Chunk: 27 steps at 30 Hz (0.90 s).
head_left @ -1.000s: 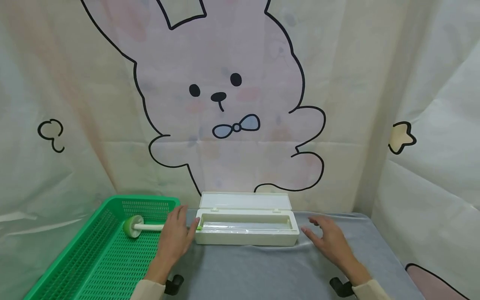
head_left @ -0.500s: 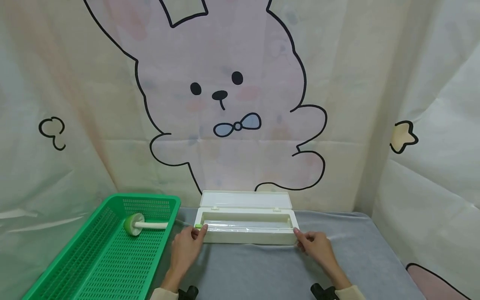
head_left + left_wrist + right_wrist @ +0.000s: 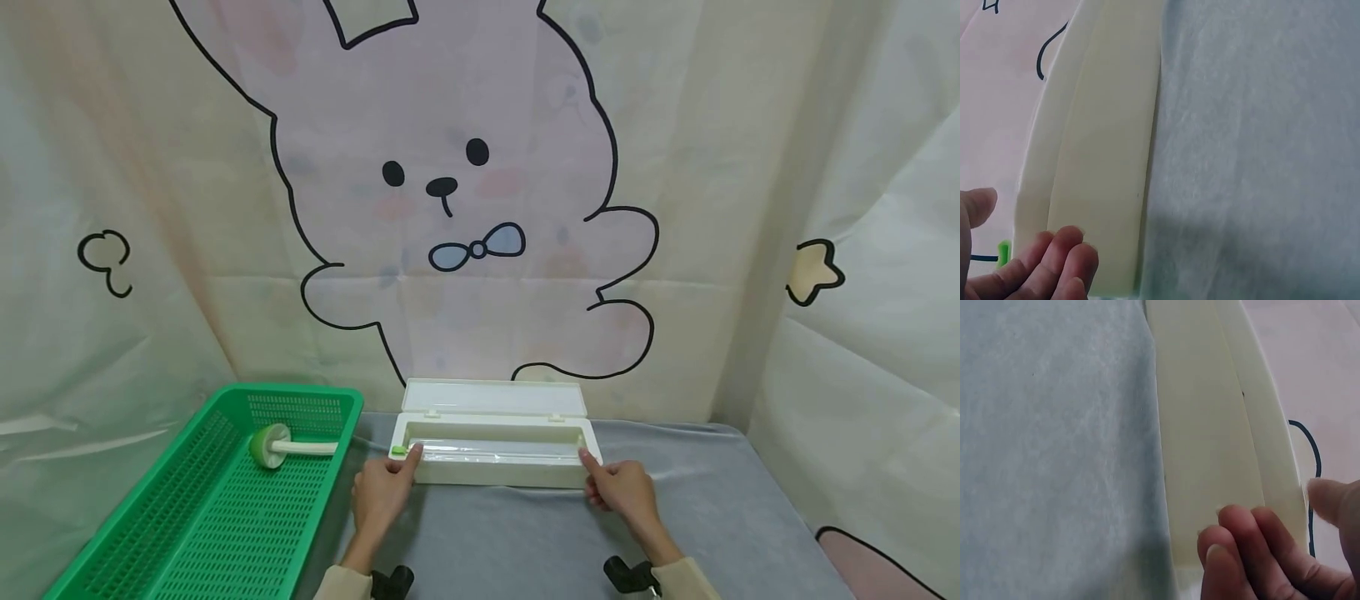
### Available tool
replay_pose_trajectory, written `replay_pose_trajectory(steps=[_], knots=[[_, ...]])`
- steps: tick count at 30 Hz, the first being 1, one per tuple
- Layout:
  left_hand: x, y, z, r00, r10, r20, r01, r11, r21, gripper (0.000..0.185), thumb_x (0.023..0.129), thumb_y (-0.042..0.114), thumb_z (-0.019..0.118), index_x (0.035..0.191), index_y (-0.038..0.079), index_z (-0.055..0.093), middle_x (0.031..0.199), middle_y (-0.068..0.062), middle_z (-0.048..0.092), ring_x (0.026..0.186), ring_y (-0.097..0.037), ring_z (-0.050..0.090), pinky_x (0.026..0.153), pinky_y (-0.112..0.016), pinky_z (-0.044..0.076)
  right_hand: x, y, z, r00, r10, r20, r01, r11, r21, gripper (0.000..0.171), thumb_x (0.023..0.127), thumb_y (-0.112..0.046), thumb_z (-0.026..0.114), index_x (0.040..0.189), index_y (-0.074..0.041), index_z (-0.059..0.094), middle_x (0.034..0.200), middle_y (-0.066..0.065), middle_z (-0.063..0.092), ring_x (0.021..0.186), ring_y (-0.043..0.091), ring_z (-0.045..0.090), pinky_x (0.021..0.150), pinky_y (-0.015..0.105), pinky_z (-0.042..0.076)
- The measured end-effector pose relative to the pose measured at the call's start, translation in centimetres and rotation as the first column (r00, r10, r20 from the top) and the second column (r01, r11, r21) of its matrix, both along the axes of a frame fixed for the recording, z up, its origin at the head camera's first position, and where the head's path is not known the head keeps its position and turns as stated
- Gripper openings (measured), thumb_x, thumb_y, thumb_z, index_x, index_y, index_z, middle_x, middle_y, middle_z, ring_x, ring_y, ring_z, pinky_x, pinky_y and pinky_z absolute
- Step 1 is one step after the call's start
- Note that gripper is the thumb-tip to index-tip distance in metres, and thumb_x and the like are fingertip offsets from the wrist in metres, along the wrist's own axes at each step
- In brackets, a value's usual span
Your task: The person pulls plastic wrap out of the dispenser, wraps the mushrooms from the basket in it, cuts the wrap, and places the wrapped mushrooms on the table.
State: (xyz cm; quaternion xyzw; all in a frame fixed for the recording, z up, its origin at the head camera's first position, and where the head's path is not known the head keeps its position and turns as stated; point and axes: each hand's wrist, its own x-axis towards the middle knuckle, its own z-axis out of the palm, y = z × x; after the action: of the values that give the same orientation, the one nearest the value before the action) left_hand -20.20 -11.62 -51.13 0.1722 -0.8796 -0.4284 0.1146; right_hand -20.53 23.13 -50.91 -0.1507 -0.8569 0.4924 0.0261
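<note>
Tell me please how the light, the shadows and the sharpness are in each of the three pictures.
Head view: soft, even light, no glare; the white box and green basket are sharp, with straight edges bowing near the frame borders. Left wrist view: the left hand is near and blurred, with a dim shadow on the grey cloth. Right wrist view: the right hand is likewise soft, and shadow darkens the bottom.
</note>
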Motion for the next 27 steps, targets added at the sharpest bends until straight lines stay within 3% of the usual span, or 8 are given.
replay_pose_trajectory(steps=[6,16,21,27], knots=[[-0.2,0.3,-0.4,1.000,0.028,-0.011,-0.027,0.999,0.044,0.049,0.088,0.057,0.072,0.069,0.012,0.077,0.059,0.005,0.065,0.057,-0.014,0.057,0.052,-0.034,0.039,0.0,-0.4,0.0,1.000,0.002,0.005,-0.002,0.998,-0.067,0.052,0.098,-0.040,0.068,0.067,0.002,0.072,0.058,0.006,0.066,0.050,0.013,0.062,0.048,0.026,0.054],[0.0,0.8,-0.5,0.994,0.024,-0.102,-0.002,0.977,0.212,0.025,0.088,0.026,0.081,0.075,0.005,0.079,0.062,0.000,0.071,0.055,-0.012,0.065,0.051,-0.028,0.046,0.3,-0.8,0.4,1.000,-0.007,-0.005,0.006,0.983,-0.183,0.035,0.098,-0.021,0.069,0.079,0.009,0.071,0.065,0.011,0.069,0.054,0.016,0.066,0.050,0.029,0.057],[0.0,0.9,-0.4,0.991,0.020,-0.131,0.022,0.950,0.310,0.016,0.086,0.012,0.081,0.083,-0.003,0.078,0.070,-0.008,0.074,0.062,-0.017,0.071,0.053,-0.025,0.051,0.3,-1.0,0.6,0.999,0.005,-0.033,-0.012,0.974,-0.227,0.029,0.098,-0.013,0.069,0.085,0.013,0.072,0.068,0.013,0.070,0.057,0.018,0.067,0.051,0.029,0.057],[-0.1,0.8,0.1,0.985,-0.004,-0.172,0.084,0.882,0.463,0.015,0.089,0.001,0.076,0.092,-0.013,0.072,0.078,-0.016,0.074,0.069,-0.022,0.073,0.060,-0.027,0.059,0.3,-1.0,1.2,0.999,0.000,-0.048,-0.015,0.949,-0.315,0.025,0.098,-0.007,0.067,0.098,0.017,0.070,0.077,0.014,0.073,0.061,0.017,0.069,0.055,0.029,0.059]])
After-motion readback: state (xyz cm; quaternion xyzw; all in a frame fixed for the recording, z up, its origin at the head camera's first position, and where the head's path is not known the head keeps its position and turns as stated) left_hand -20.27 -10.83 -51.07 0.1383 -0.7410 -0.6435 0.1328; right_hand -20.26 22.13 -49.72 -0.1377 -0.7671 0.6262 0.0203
